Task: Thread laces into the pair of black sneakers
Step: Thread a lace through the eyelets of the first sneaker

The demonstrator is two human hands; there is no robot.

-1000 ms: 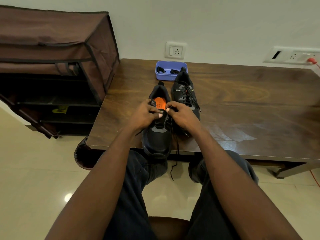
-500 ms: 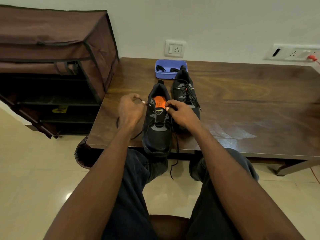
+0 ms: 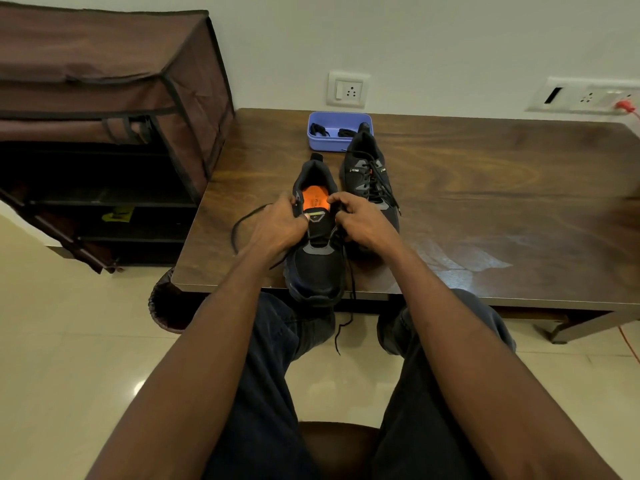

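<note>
Curled fingers of the left hand [image 3: 277,226] pinch a thin black lace [image 3: 242,220] at the collar of a black mesh sneaker with an orange insole [image 3: 317,251], while the right hand [image 3: 362,221] pinches the opposite eyelet edge. This shoe sits at the near edge of a dark wooden table [image 3: 485,202], its lace looping left and dangling off the front. Just beside it stands a second, laced black sneaker [image 3: 369,178], touching a small lilac plastic tray [image 3: 323,142].

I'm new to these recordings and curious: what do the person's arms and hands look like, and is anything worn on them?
Both arms are bare along all of their visible length: no sleeves show. The left hand and the right hand wear no gloves, and no watch, bracelet or ring can be seen. No cables, straps or markings are visible on them. Below the arms, dark blue trousers cover the legs.
</note>
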